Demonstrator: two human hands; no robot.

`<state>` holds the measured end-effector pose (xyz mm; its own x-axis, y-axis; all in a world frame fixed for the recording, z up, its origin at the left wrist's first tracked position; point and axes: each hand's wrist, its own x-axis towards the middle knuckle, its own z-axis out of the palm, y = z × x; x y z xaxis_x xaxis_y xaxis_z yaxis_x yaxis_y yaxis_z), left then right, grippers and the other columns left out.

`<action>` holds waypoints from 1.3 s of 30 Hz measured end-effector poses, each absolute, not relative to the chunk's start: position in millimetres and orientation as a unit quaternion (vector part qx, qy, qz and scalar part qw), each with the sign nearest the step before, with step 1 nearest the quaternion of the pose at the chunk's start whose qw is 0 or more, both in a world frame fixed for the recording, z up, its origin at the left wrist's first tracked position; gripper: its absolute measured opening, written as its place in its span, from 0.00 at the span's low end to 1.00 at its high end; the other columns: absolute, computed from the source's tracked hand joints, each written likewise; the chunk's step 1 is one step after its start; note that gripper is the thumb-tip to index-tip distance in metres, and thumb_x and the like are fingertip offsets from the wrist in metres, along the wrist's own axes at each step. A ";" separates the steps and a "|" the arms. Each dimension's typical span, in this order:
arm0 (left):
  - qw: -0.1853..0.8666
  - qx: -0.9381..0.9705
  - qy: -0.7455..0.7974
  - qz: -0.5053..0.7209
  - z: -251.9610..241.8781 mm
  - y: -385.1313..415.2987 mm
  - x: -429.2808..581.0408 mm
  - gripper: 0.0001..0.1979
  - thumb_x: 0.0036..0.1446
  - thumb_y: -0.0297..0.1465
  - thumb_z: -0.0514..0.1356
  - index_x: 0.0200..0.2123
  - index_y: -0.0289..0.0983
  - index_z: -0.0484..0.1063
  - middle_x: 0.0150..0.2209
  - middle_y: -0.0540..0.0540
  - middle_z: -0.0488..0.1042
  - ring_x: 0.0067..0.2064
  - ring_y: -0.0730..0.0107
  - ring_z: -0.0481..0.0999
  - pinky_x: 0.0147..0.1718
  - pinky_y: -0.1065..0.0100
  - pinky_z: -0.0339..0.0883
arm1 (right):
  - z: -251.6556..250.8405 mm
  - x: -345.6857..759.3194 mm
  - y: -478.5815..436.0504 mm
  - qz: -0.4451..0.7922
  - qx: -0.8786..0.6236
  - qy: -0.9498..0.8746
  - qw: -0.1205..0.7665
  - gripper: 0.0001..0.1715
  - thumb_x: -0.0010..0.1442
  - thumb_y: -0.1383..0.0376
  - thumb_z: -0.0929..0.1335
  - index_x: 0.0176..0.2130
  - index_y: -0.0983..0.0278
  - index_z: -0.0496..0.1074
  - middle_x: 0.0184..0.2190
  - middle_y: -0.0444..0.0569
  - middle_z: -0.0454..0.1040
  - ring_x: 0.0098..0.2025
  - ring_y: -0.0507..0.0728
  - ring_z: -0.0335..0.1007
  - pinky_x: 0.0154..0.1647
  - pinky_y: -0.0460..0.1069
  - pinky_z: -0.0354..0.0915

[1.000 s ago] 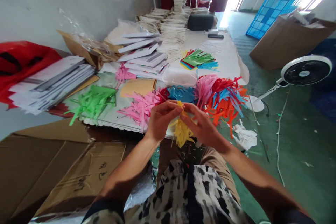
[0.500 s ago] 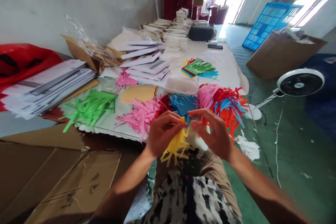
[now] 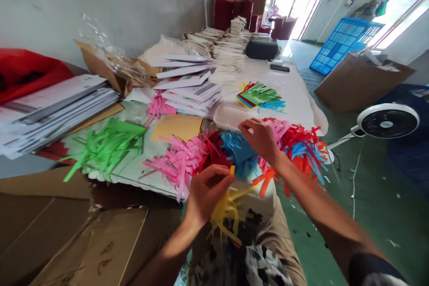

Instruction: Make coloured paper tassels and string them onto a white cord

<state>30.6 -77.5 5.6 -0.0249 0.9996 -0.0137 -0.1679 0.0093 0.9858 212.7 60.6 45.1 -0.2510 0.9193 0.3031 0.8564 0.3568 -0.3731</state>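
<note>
overhead, the left hand (image 3: 208, 192) is pinching a yellow cut-paper fringe (image 3: 225, 214) just off the table's near edge (image 3: 134, 183), while the right hand (image 3: 261, 140), half open and empty, is hovering over a blue paper fringe (image 3: 238, 154).

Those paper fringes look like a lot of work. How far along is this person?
Much looks done: green fringed paper, pink fringed paper and blue fringed paper lie in bunches on the table. In hand: the left hand pinches a yellow fringed strip, and the right hand is above the blue. Left: a stack of coloured paper lies further along; how much remains can't be told.
</note>
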 end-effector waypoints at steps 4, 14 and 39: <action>0.575 0.434 0.470 0.509 1.4 -79.4 25.6 0.14 0.52 0.37 0.76 0.37 0.37 0.80 0.32 0.49 0.81 0.33 0.72 0.79 0.34 0.75 0.72 | 29.7 212.8 134.6 0.057 -0.628 -0.768 0.112 0.18 0.69 0.60 0.68 0.54 0.60 0.82 0.50 0.53 0.84 0.54 0.62 0.78 0.52 0.51 0.68; 0.601 0.407 0.461 0.511 0.4 -80.3 19.6 0.14 0.57 0.41 0.73 0.38 0.37 0.80 0.31 0.48 0.82 0.34 0.71 0.82 0.36 0.74 0.73 | 24.4 208.4 144.2 0.070 -0.632 -0.757 0.151 0.12 0.65 0.64 0.69 0.43 0.62 0.85 0.46 0.55 0.85 0.50 0.62 0.80 0.47 0.50 0.67; 0.425 0.552 0.468 0.545 39.2 -121.0 52.5 0.04 0.64 0.33 0.68 0.36 0.39 0.82 0.35 0.49 0.80 0.37 0.72 0.78 0.38 0.73 0.70 | 72.7 239.8 -89.2 0.276 -0.408 -0.764 0.416 0.04 0.67 0.64 0.74 0.38 0.60 0.79 0.32 0.42 0.80 0.31 0.50 0.72 0.35 0.47 0.68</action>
